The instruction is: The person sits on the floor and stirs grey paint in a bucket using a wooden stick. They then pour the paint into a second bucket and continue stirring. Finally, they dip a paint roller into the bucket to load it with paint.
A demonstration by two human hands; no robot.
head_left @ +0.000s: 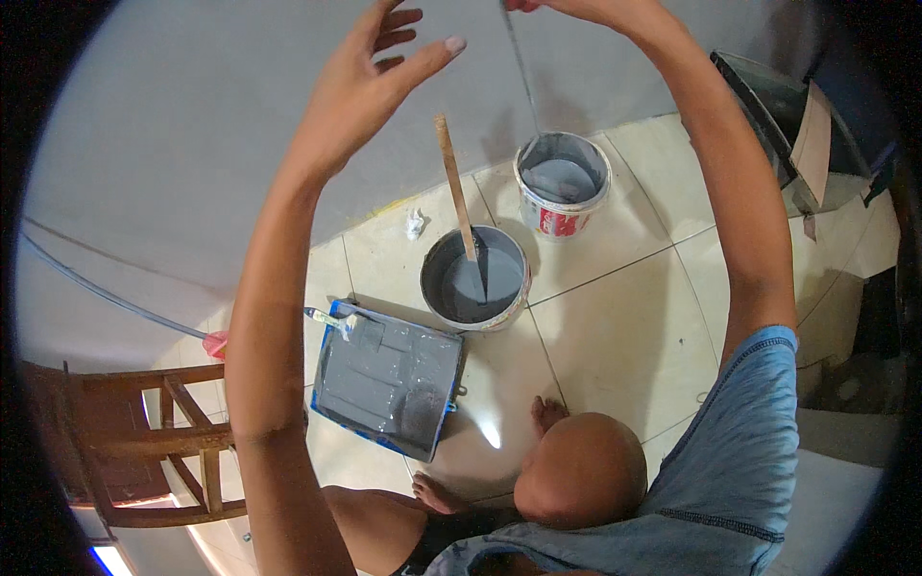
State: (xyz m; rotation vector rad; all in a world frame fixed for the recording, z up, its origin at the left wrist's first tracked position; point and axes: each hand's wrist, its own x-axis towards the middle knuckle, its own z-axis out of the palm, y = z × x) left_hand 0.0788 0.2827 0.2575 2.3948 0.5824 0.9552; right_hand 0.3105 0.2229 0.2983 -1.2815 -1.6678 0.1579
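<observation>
The person's left hand (377,75) is raised in front of the grey wall (192,125); its fingers are spread apart from one another and I see nothing between them. The right hand (562,6) is mostly cut by the upper edge of the view, so I cannot tell if its fingers are closed. The upper part of a thin grey rod (521,67) is just beside these fingers, but I cannot tell if they grip it. This rod goes down at a slant, and its lower end reaches the white bucket (563,221), at the rim.

The white bucket, with red marking outside, stands on the tiled floor (624,288) near the wall. Inside there is grey paint (562,182), below the rim, and the inner side is smeared with the same grey. Just beside it, nearer to the person, stands a second bucket (442,259). It holds grey paint too, and a wooden stick (453,182) stands tilted in it, with its upper part high above the rim.

To the left lies a blue paint tray (384,439), whose inside is covered by grey paint, wet and shiny in places. A paintbrush (331,319) rests across its upper left corner, the handle pointing outward. At the right there is a dark box (749,106) with a pale flat piece (812,144) at its opening.
</observation>
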